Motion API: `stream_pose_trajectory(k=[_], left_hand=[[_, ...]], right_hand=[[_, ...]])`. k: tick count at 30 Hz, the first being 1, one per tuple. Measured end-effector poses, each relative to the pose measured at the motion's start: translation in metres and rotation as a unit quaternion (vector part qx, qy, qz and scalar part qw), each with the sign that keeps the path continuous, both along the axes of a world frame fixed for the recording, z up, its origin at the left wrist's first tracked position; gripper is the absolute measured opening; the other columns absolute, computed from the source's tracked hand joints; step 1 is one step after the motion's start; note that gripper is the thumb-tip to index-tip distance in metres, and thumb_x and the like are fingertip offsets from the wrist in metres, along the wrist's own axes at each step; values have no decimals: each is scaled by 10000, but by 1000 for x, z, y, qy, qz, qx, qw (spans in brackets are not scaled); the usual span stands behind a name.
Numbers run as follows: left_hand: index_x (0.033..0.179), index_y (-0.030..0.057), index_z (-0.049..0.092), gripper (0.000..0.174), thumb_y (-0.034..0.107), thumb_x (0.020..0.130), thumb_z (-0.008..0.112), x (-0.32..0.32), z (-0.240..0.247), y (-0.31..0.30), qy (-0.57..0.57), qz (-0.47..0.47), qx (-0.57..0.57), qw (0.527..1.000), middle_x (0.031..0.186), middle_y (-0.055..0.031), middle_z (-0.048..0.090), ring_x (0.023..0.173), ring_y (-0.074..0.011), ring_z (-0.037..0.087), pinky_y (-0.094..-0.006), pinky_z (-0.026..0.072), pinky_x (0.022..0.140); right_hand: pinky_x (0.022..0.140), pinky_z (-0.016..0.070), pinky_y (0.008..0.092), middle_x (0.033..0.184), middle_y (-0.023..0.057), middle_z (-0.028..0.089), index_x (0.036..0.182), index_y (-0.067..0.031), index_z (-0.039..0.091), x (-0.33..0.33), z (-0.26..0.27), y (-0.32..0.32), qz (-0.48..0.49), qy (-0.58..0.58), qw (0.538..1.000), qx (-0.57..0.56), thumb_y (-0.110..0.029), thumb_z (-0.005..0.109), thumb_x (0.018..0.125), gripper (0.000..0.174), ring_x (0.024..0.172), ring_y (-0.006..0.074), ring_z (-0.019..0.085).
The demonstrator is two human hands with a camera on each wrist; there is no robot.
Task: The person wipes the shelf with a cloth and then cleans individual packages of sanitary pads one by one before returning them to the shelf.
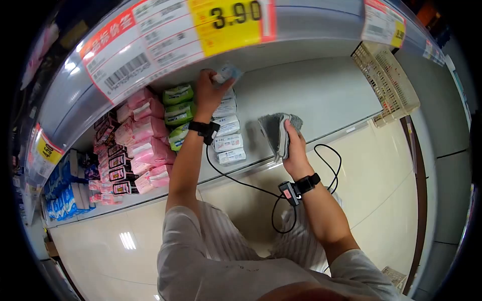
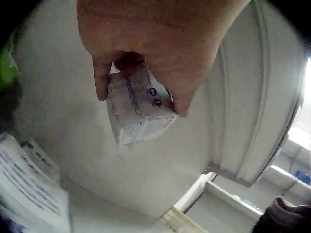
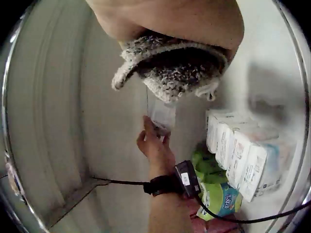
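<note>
Your left hand (image 1: 207, 95) has a white packet (image 1: 225, 73) pinched in its grip, over the far part of the shelf (image 1: 306, 80), near the far end of the white packs (image 1: 228, 142). To their right, your right hand (image 1: 295, 146) clasps a folded grey cloth (image 1: 272, 131).

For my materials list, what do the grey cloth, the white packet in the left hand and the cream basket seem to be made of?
Grey cloth: matt textile, perhaps terry or microfibre; its surface looks fuzzy. White packet: probably thin plastic film, slightly glossy; it looks partly see-through in the head view. Cream basket: likely dull moulded plastic; its walls form a regular openwork grid.
</note>
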State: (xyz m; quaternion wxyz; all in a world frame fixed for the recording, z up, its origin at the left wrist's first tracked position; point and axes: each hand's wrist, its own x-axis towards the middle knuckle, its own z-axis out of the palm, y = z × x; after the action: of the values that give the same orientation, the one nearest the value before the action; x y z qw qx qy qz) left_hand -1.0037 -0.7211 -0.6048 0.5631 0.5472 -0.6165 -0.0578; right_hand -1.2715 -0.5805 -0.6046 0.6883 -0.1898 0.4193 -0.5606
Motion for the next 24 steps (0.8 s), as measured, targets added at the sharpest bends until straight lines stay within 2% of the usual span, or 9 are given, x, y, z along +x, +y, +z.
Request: stream_pose_trajectory(k=[3,5,7,8,13,16,20,22,24], left_hand=[[1031,30,572,414,236,788,836,-52,26,24,125,-134,53,982,896,-29,560,749,-134,499,-306,440,663],[988,35,606,323,157,789,829,-76,25,37,88,-183,136,970,868,-3,564,731,-119,508,-287,446,651],[967,42,634,255,60,778,805,-96,16,52,72,-318,193,925,894,-2,545,828,-119,536,-268,454,712],[1070,57,637,358,3,751,790,-106,9,58,107,-355,153,916,931,-13,530,951,-139,553,-270,464,813],[1170,68,596,443,15,767,770,-123,8,73,-27,-234,99,967,1007,-49,550,1043,-178,559,-306,464,942],[1202,64,561,401,66,845,742,-124,11,68,276,-269,289,876,1152,-80,608,1037,-170,601,-304,502,905],[1242,52,538,402,39,877,706,-127,26,74,361,-280,346,820,1135,-77,626,1015,-160,623,-279,515,878],[1303,48,538,406,19,915,651,-130,41,83,403,-354,325,779,1183,-83,629,1033,-147,625,-268,518,878],[1334,50,531,420,16,928,629,-134,44,92,370,-387,318,782,1213,-88,625,1049,-141,621,-267,517,886]], right_hand=[[947,502,351,1271,113,576,1346,-12,424,10,19,6,-21,-58,998,-29,-358,739,891,653,1138,217,588],[953,503,366,1294,117,550,1364,-33,383,14,27,8,-41,-70,995,-55,-330,741,896,659,1147,224,578],[956,500,368,1287,129,535,1406,-30,293,16,26,8,-65,-62,994,-64,-286,771,873,761,1146,230,570],[956,500,368,1287,129,535,1406,-30,293,13,25,8,-76,-63,993,-62,-286,771,873,761,1146,230,570],[967,489,358,1294,146,495,1441,-25,180,13,20,12,-50,-46,996,-54,-225,801,845,884,1180,232,536],[984,474,349,1315,138,473,1440,-26,185,16,23,13,-51,-10,996,-73,-238,788,860,863,1194,218,517],[1011,448,354,1324,130,462,1443,-36,187,19,27,16,-55,-13,994,-96,-297,719,913,795,1212,224,498],[1024,434,358,1328,132,459,1442,-40,189,20,30,15,-61,-24,993,-97,-314,684,935,760,1222,229,490],[973,465,342,1282,73,518,1393,-92,328,22,33,14,-89,-51,994,-45,-324,563,989,522,1154,185,541]])
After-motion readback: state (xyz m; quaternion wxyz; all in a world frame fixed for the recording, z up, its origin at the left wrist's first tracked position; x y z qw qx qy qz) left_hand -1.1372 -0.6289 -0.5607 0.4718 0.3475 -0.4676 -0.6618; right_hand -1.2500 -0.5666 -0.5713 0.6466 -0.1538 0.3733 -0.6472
